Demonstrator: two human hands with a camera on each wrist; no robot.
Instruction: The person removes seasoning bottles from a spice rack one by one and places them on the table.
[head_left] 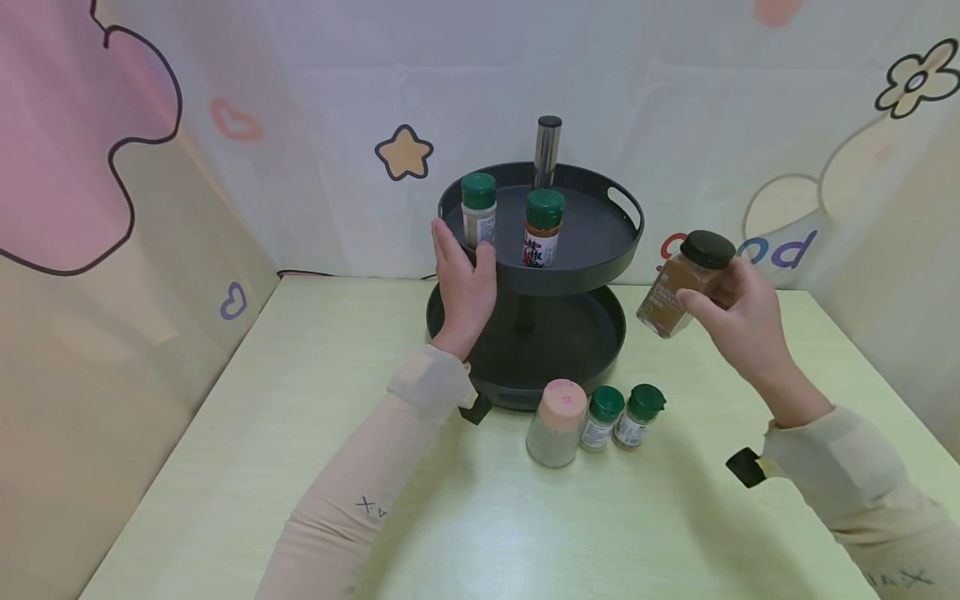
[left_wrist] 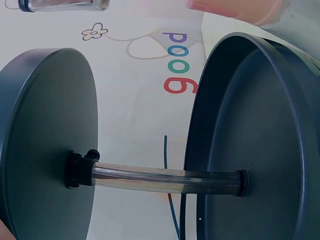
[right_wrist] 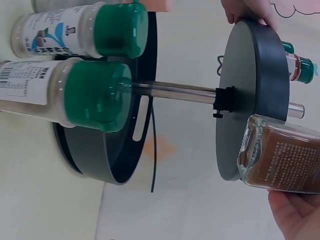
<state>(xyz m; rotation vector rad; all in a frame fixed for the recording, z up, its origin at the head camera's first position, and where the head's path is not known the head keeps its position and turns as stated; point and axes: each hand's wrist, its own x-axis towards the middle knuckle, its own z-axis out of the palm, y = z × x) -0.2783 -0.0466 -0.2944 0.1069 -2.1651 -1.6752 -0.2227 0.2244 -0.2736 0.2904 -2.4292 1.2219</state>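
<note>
My right hand (head_left: pixel 742 325) grips a square glass spice jar (head_left: pixel 667 296) with a black lid and brown powder, tilted in the air right of a black two-tier tray stand. Its glass base faces the tray in the right wrist view. My left hand (head_left: pixel 467 292) holds the left rim of the upper tray (head_left: pixel 592 229), thumb beside a green-capped spice jar (head_left: pixel 478 212). Another green-capped jar (head_left: pixel 542 229) with red contents stands on that tray, near its front. The lower tray (head_left: pixel 540 354) holds nothing visible.
On the table before the stand are a pink-lidded jar (head_left: pixel 557 425) and two small green-capped spice jars (head_left: pixel 597 421). A metal post (head_left: pixel 547 154) rises from the upper tray. A patterned cloth (head_left: pixel 322 125) hangs behind.
</note>
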